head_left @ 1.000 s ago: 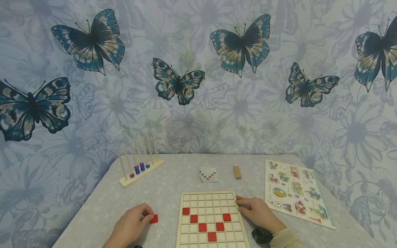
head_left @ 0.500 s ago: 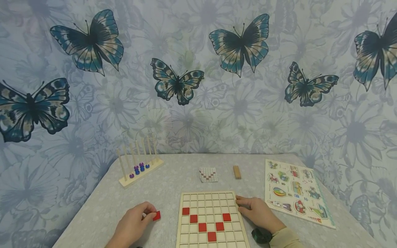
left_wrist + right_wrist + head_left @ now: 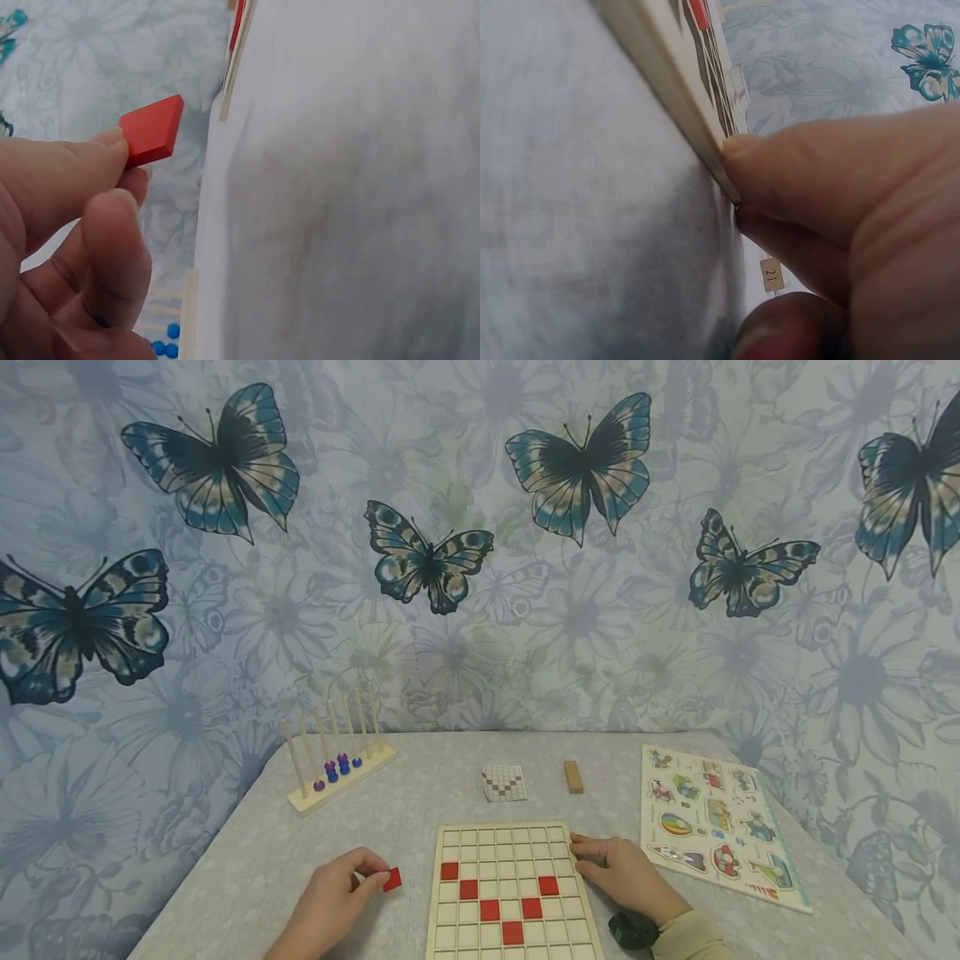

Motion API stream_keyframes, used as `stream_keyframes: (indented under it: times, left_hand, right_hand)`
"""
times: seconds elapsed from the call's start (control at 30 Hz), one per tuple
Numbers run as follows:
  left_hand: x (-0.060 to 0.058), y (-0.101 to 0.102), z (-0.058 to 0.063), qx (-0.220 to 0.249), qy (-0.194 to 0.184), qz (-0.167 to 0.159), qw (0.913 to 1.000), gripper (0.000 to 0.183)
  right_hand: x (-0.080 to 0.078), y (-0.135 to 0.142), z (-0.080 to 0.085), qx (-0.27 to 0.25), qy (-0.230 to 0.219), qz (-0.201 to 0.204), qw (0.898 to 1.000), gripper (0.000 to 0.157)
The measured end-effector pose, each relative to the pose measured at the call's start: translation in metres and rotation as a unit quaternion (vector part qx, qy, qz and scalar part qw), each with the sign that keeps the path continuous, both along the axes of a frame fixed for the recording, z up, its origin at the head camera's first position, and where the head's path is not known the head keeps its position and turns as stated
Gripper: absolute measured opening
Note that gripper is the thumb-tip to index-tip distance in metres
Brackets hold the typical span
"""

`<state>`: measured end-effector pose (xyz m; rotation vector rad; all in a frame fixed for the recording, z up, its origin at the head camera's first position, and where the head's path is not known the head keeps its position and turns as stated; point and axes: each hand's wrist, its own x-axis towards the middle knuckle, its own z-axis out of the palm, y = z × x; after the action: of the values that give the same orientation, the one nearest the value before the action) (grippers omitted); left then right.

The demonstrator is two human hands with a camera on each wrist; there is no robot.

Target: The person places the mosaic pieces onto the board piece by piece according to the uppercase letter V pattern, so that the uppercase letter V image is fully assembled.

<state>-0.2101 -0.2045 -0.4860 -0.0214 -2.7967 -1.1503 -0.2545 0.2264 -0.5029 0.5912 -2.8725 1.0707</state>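
Observation:
My left hand [image 3: 330, 902] pinches a small red square tile [image 3: 392, 879] between thumb and fingers, left of the wooden grid board [image 3: 433, 910]. In the left wrist view the tile [image 3: 152, 135] sticks out beyond the thumb tip, tilted. Several red tiles lie in the grid's squares in a V-like pattern, one of them a red tile [image 3: 513, 932] at its low point. At the board's right edge is my right hand [image 3: 630, 877], its fingers extended. Thumb and forefinger tips touch the board's side [image 3: 671, 94] in the right wrist view.
Behind the board lie a small pattern card [image 3: 506, 783] and a wooden block [image 3: 573, 777]. A peg stand [image 3: 341, 777] with blue and purple beads stands at the back left. A picture puzzle board [image 3: 720, 827] lies at the right. Butterfly-patterned wall [image 3: 465, 677] backs the table.
My left hand has moved slightly right with the red tile, closer to the board's left edge. More of the tile shows now. The right hand stays at the board's edge.

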Motion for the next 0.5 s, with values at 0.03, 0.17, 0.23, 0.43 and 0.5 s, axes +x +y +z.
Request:
stream_keyframes:
  times: [0.03,0.17,0.23,0.43,0.5]
  left_hand:
    - [0.001,0.001,-0.001,0.016,-0.001,-0.005,0.9999,0.006]
    - [0.002,0.009,-0.003,0.077,-0.015,-0.04,0.9961,0.004]
    - [0.001,0.014,-0.002,0.107,-0.021,-0.064,0.992,0.008]
    - [-0.001,0.031,0.005,0.159,-0.03,-0.154,0.9747,0.015]
    - [0.0,0.038,0.007,0.161,-0.036,-0.175,0.9707,0.016]
  right_hand:
    - [0.0,0.0,0.0,0.001,-0.001,0.001,1.0,0.035]
    - [-0.001,0.0,-0.001,0.006,-0.002,0.001,1.0,0.035]
    - [-0.001,0.0,-0.002,0.01,0.003,-0.002,1.0,0.035]
    - [-0.003,0.0,-0.001,0.016,0.012,-0.007,1.0,0.034]
    - [-0.003,0.0,-0.001,0.016,0.012,-0.003,1.0,0.033]
